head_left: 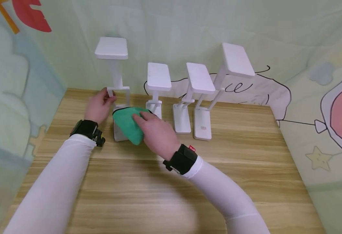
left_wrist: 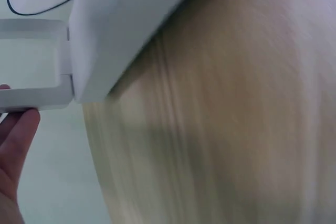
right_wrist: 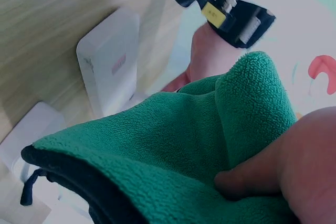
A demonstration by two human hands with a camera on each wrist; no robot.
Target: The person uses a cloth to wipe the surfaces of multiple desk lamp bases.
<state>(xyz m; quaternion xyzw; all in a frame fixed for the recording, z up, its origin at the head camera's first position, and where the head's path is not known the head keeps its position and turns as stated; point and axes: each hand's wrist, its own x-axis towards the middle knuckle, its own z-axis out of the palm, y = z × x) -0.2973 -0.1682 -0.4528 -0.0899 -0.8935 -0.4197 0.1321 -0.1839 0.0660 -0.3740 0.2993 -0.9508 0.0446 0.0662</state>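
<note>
At the left end of a row of white folding desk lamps, my left hand (head_left: pixel 97 109) pinches one leg of the leftmost lamp's (head_left: pixel 111 48) hinged frame. The left wrist view shows fingers (left_wrist: pixel 20 137) against that frame (left_wrist: pixel 37 98), beside the lamp's base (left_wrist: pixel 113 30). My right hand (head_left: pixel 160 135) grips a green cloth (head_left: pixel 129 123) with a dark edge, held over the leftmost lamp's base and hiding much of it. In the right wrist view, the thumb (right_wrist: pixel 252 177) presses into the folded fuzzy cloth (right_wrist: pixel 168 129), and the base (right_wrist: pixel 110 56) shows beyond it.
Right of the leftmost lamp stand a short lamp (head_left: pixel 159 76), another short lamp (head_left: pixel 200 78) and a taller lamp (head_left: pixel 237 60). They stand along the back of the wood-grain table (head_left: pixel 135 198). Printed fabric (head_left: pixel 182 29) hangs behind and at both sides.
</note>
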